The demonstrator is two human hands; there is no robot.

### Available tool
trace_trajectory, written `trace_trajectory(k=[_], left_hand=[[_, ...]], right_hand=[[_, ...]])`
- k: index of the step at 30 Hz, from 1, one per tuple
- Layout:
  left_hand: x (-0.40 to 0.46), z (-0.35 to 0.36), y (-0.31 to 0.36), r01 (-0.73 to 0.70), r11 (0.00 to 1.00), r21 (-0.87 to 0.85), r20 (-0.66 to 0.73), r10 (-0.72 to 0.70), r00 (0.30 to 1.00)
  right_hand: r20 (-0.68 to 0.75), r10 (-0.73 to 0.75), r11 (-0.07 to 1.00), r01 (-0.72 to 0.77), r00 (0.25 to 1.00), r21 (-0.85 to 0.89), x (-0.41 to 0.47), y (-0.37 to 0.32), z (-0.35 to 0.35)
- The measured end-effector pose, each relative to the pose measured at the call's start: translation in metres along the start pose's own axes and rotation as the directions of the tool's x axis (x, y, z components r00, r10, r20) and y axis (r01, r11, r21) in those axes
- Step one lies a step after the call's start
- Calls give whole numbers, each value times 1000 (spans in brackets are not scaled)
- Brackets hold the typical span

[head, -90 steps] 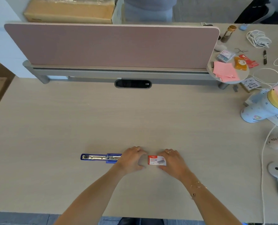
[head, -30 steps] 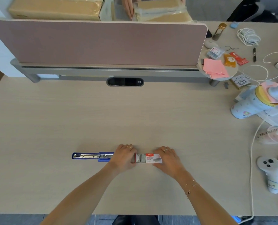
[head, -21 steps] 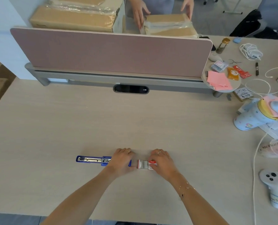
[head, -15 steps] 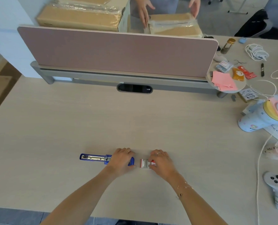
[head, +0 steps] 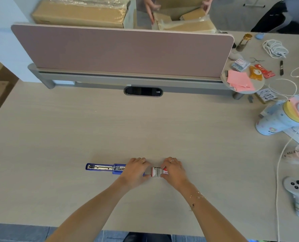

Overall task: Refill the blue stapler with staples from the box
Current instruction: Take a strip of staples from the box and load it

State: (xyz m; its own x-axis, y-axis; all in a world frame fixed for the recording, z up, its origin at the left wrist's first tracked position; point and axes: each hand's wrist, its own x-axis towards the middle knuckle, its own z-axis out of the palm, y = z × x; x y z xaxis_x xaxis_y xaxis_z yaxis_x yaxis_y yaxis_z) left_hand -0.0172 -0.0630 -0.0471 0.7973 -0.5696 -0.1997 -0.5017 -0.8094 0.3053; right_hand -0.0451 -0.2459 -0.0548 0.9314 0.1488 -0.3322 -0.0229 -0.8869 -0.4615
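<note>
The blue stapler (head: pixel 104 168) lies opened flat on the desk (head: pixel 145 130), its metal staple channel facing up. My left hand (head: pixel 136 172) covers its right end. Just to the right sits the small red and white staple box (head: pixel 157 172), slid partly open with grey staples showing. Both hands are curled around it. My left fingertips are at its open left end, and my right hand (head: pixel 174 172) grips the red sleeve from the right. Whether my left fingers pinch a staple strip is hidden.
A pink divider panel (head: pixel 122 51) closes off the far edge, with a dark cable port (head: pixel 143 91) below it. At the right are a pale bottle (head: pixel 281 117) on its side, a white controller (head: pixel 297 194), a white cable (head: pixel 278 172) and pink notes (head: pixel 239 82). Behind the divider, another person handles cardboard boxes.
The box's tray was slid out to the left. My right hand then closed further over the sleeve, and my left hand shifted right from the stapler's end to the box's open end.
</note>
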Motion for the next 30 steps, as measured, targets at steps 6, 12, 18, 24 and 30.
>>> trace_trajectory(k=[6,12,18,24,30], left_hand=[[-1,3,6,-17,999,-32,-5,17,1000],[-1,5,6,-2,997,-78,15,3,1000],[3,6,10,8,992,-124,12,-7,1000],[7,7,18,-44,994,-102,-2,44,999],[11,5,21,-38,992,-118,-36,33,999]], right_hand=[[49,112,989,-116,993,90,3,-2,-5],[114,114,987,-125,987,102,1,-2,-10],[149,137,972,-162,979,171,-2,5,-13],[125,181,928,-211,976,308,-4,10,-17],[166,196,873,-249,966,420,-4,10,-22]])
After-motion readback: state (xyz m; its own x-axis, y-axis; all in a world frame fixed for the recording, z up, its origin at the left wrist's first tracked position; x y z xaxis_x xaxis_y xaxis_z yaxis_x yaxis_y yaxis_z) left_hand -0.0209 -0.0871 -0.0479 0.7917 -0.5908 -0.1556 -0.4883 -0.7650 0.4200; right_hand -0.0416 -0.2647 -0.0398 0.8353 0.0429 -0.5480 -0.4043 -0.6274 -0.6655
